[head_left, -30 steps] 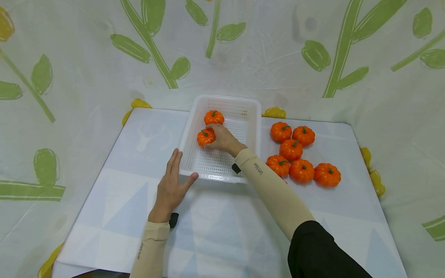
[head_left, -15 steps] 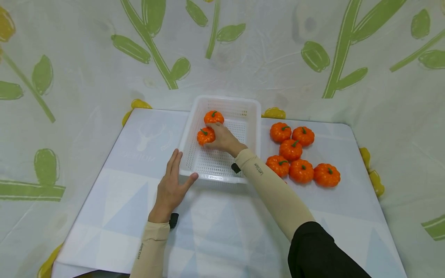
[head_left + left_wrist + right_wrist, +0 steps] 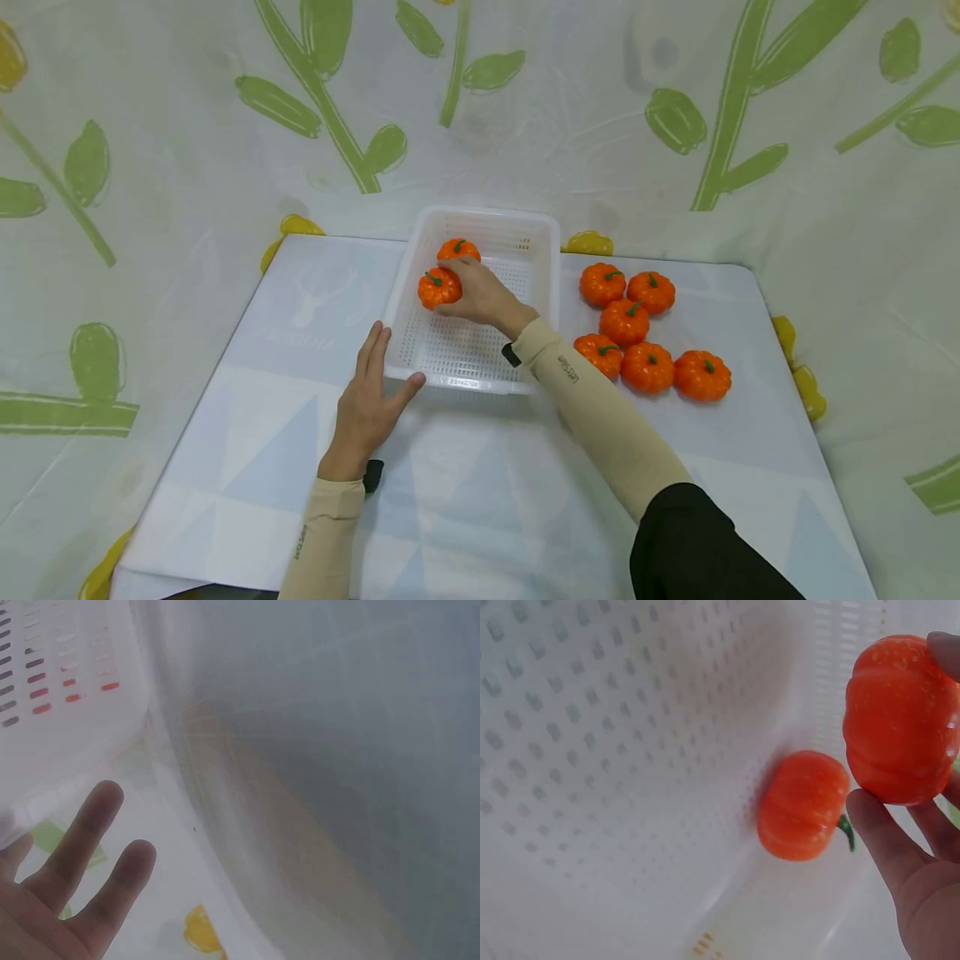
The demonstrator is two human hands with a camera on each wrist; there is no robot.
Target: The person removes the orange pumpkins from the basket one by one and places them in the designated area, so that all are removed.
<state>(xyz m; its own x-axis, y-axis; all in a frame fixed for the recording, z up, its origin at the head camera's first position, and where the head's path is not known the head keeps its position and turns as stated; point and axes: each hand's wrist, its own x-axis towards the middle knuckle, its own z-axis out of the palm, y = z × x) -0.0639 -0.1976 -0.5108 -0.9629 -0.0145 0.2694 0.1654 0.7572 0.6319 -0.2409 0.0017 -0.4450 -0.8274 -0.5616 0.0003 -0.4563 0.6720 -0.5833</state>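
My right hand [image 3: 486, 293] grips a small orange pumpkin [image 3: 437, 289] with a green stem, thumb on one side and fingers on the other. In the right wrist view this pumpkin [image 3: 901, 720] is raised off the floor of the white plastic basket [image 3: 480, 385]. A second pumpkin [image 3: 804, 806] lies in the basket beyond it, partly covered by my fingers in the head view. My left hand [image 3: 366, 417] has its fingers spread at the basket's near left corner. In the left wrist view its fingers [image 3: 79, 844] are straight, beside the slotted basket wall [image 3: 90, 727].
To the right of the basket, several more orange pumpkins [image 3: 648, 368] sit grouped on the table [image 3: 465, 500], which has a pale cloth with blue triangles. Behind it hangs a curtain [image 3: 570, 158] with green leaves.
My right hand has lifted the pumpkin from the basket floor and shifted it slightly up and left in the head view. The left hand keeps its place.
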